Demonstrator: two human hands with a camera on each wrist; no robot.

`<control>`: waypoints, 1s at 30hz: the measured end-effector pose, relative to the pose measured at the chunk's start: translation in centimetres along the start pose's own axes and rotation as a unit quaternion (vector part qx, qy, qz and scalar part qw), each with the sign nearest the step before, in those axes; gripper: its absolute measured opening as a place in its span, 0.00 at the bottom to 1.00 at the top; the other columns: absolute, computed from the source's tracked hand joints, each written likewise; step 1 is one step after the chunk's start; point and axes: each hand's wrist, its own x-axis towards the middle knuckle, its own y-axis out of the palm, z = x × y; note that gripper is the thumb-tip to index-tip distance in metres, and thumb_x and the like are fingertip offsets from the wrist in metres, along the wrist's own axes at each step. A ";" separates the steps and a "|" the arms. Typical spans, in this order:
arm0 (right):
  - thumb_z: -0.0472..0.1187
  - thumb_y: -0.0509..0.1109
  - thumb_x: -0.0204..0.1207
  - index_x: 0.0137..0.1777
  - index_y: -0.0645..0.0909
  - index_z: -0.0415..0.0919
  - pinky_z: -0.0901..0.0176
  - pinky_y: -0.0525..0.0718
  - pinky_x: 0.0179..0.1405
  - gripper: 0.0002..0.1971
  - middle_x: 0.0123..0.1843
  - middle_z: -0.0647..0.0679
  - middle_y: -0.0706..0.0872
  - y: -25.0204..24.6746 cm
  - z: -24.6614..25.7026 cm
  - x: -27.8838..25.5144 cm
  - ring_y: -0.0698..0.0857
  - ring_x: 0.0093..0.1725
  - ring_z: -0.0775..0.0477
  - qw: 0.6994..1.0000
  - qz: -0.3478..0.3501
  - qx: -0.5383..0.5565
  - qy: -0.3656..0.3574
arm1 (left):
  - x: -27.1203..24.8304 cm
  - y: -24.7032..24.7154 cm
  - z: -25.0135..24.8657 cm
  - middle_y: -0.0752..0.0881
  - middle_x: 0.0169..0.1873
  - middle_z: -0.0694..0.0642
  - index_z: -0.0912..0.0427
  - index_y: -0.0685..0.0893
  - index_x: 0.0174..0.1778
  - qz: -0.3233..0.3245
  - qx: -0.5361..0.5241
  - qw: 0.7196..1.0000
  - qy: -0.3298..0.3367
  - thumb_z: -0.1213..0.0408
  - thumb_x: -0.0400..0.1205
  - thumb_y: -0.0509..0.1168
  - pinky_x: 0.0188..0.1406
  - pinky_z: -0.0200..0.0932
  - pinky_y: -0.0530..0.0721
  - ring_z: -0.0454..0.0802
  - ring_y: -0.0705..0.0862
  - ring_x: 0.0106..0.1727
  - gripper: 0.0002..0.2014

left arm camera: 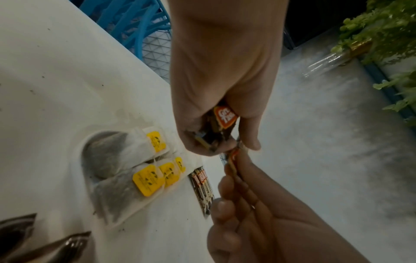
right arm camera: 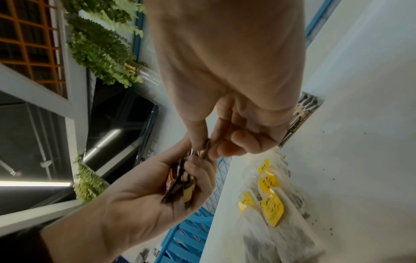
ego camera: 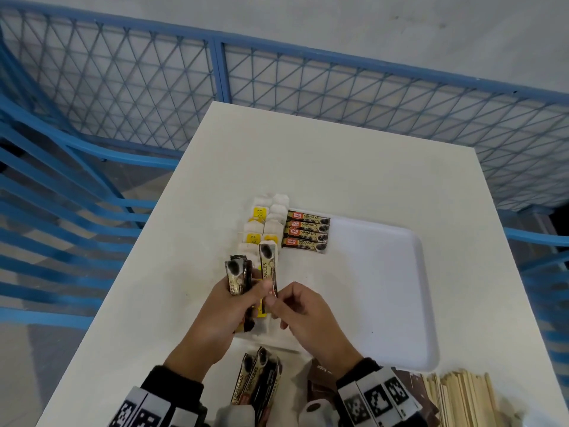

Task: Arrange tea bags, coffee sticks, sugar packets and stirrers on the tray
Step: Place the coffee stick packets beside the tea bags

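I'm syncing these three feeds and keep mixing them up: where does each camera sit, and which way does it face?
Head: worn on the head, facing forward and down at the table and tray; both hands and sleeves show.
Left wrist: looks along the left hand gripping coffee sticks; the right hand's fingers enter below.
Right wrist: looks along the right hand; the left palm shows.
All three share the tea bags.

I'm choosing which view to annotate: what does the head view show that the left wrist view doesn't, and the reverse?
Head only: the pale wooden stirrers at the table's near right, and the white tray's bare right part.
Left wrist only: the red logo end of the coffee sticks gripped in the left hand.
Both: yellow-tagged tea bags and both hands holding sticks.
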 end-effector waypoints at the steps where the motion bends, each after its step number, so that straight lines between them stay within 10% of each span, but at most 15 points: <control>1: 0.44 0.73 0.74 0.40 0.78 0.39 0.67 0.74 0.33 0.10 0.33 0.49 0.82 0.0 -0.2 -0.1 0.77 0.30 0.56 1.000 0.012 -0.021 -0.004 | -0.1 0.0 0.1 0.81 0.23 0.52 0.61 0.83 0.43 0.006 0.009 1.000 -0.006 0.64 0.75 0.71 0.29 0.41 0.74 0.48 0.75 0.26 0.05; 9: 0.50 0.70 0.75 0.58 0.78 0.57 0.71 0.79 0.41 0.12 0.49 0.59 0.83 -2.8 1.0 -0.2 0.82 0.43 0.60 0.996 0.025 -0.086 -0.012 | -0.6 -0.4 0.3 0.84 0.22 0.47 0.58 0.83 0.39 0.066 0.171 0.983 -0.005 0.66 0.74 0.74 0.23 0.28 0.72 0.36 0.77 0.21 0.06; 20: 0.27 0.70 0.74 0.48 0.84 0.31 0.66 0.86 0.37 0.05 0.36 0.41 0.87 -4.7 1.3 0.0 0.88 0.33 0.52 0.996 0.049 0.058 0.036 | -0.9 -0.8 0.3 0.88 0.30 0.50 0.60 0.86 0.40 0.056 0.229 0.972 -0.005 0.66 0.70 0.77 0.25 0.22 0.72 0.31 0.79 0.24 0.08; 30: 0.28 0.69 0.75 0.47 0.87 0.36 0.65 0.87 0.38 0.07 0.36 0.43 0.88 -5.6 0.4 0.9 0.86 0.33 0.52 0.994 -0.010 0.075 0.084 | -0.4 -0.9 0.3 0.78 0.17 0.44 0.60 0.84 0.40 -0.052 0.101 0.993 -0.002 0.62 0.77 0.71 0.16 0.31 0.71 0.39 0.71 0.18 0.05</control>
